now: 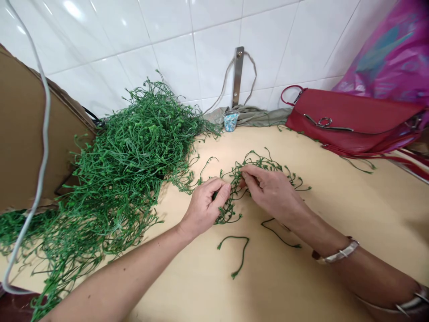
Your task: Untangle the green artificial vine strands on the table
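My left hand (pixel 205 205) is closed, thumb over curled fingers, around some thin green stems that look like artificial plant parts. Close beside it, my right hand (pixel 270 190) pinches at a small tangle of the same stems (pixel 250 159) with thumb and forefinger. Part of this tangle hangs out below the left hand, and some lies behind the right. What exactly sits between the fingertips is hidden. One loose bent stem (pixel 247 249) lies in front of the hands; another stem (pixel 279 235) rests under the right wrist. A large heap of green stems (pixel 134 147) rises at the left.
A cardboard box (pixel 36 134) and a white cable (pixel 46 120) stand at the left. Against the tiled wall are a small patterned cup (pixel 230 121), grey cloth (pixel 256 117) and a metal bracket (pixel 237 76). A red handbag (pixel 351 114) and a purple bag (pixel 392 62) occupy the right back.
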Demonstrator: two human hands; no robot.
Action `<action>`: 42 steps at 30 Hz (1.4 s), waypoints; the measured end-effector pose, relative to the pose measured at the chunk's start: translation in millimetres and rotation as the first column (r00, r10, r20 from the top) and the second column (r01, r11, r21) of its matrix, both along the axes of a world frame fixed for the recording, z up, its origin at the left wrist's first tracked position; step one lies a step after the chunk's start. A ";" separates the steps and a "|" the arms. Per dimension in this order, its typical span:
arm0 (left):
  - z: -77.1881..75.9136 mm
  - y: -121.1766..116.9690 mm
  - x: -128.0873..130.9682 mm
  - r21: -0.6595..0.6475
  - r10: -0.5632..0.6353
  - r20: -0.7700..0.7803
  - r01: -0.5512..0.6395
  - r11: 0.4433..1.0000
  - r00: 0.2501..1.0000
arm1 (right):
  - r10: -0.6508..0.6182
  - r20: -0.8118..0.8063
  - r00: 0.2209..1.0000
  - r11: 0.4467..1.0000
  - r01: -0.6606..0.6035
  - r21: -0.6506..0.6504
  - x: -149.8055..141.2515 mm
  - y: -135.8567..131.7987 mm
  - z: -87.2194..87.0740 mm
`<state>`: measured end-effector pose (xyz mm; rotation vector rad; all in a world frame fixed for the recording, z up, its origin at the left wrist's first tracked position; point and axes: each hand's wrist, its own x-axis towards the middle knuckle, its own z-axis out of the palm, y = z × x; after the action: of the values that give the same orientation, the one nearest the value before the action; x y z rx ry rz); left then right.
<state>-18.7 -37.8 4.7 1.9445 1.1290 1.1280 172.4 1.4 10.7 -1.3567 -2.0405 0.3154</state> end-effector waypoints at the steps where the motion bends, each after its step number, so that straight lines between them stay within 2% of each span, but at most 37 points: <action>1: 1.0 -1.7 -0.3 0.017 -0.006 0.004 0.006 1.000 1.000 | -0.045 -0.012 0.999 0.999 0.045 -0.011 6.1 4.7 1.4; 3: 2.6 -5.3 -1.5 0.042 -0.016 0.023 0.015 0.999 1.000 | -0.164 -0.069 0.984 0.986 0.163 -0.021 22.3 15.2 4.0; 6: 1.3 -6.9 -4.2 -0.014 0.015 0.104 -0.014 1.000 0.994 | -0.239 -0.169 0.956 0.969 0.245 0.014 43.9 25.7 4.9; 9: -3.7 -2.2 -6.6 -0.121 0.074 0.188 -0.051 0.991 0.979 | -0.210 -0.142 0.967 0.975 0.218 0.042 47.1 25.4 0.9; 13: -8.2 3.2 -7.2 -0.180 0.095 0.204 -0.058 0.982 0.974 | -0.129 -0.036 0.991 0.950 0.134 0.283 28.3 13.9 -2.1; 14: -8.7 3.5 -6.7 -0.184 0.096 0.201 -0.058 0.981 0.975 | -0.083 -0.032 0.996 0.947 0.089 0.309 21.8 9.8 -1.1; 16: -9.5 3.3 -5.6 -0.181 0.091 0.193 -0.056 0.982 0.977 | 0.063 -0.038 0.997 0.968 -0.051 0.246 8.8 0.6 2.4; 19: -11.3 2.6 -4.2 -0.161 0.080 0.167 -0.053 0.985 0.983 | 0.277 -0.073 0.958 0.961 -0.274 0.043 -7.2 -12.4 8.3; 22: -12.5 2.1 -4.2 -0.151 0.080 0.146 -0.058 0.987 0.986 | 0.314 -0.077 0.946 0.939 -0.322 -0.120 -13.3 -18.3 10.3; 29: -6.5 2.9 -2.1 -0.117 0.029 0.076 -0.020 0.993 0.997 | 0.146 0.090 0.985 0.987 -0.139 -0.083 -8.6 -11.8 -1.1; 32: -3.5 1.3 -1.5 -0.094 0.029 0.066 -0.022 0.995 0.997 | 0.048 -0.008 0.999 0.988 -0.049 -0.146 -0.2 -3.1 1.0; 34: -2.5 -1.3 -2.9 -0.073 0.052 0.085 -0.046 0.996 0.995 | -0.099 -0.116 0.988 0.985 0.081 -0.152 14.4 6.0 7.1; 37: -2.7 -3.8 -6.0 -0.083 0.087 0.143 -0.075 0.994 0.986 | -0.361 -0.306 0.881 0.933 0.335 -0.136 40.5 19.3 17.3; 38: -3.2 -3.5 -6.7 -0.100 0.095 0.162 -0.080 0.992 0.982 | -0.366 -0.319 0.874 0.930 0.354 -0.097 46.1 22.1 19.1; 40: -4.7 -1.3 -7.6 -0.133 0.100 0.187 -0.076 0.988 0.977 | -0.335 -0.275 0.901 0.926 0.368 0.080 48.1 23.5 18.5; 42: -6.2 2.0 -7.7 -0.147 0.089 0.182 -0.062 0.987 0.979 | -0.242 -0.170 0.955 0.922 0.281 0.265 38.3 19.1 13.4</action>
<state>-26.5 -35.8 -1.5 1.6627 1.1551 1.2107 210.7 20.5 24.1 -1.3646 -1.6911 -0.0096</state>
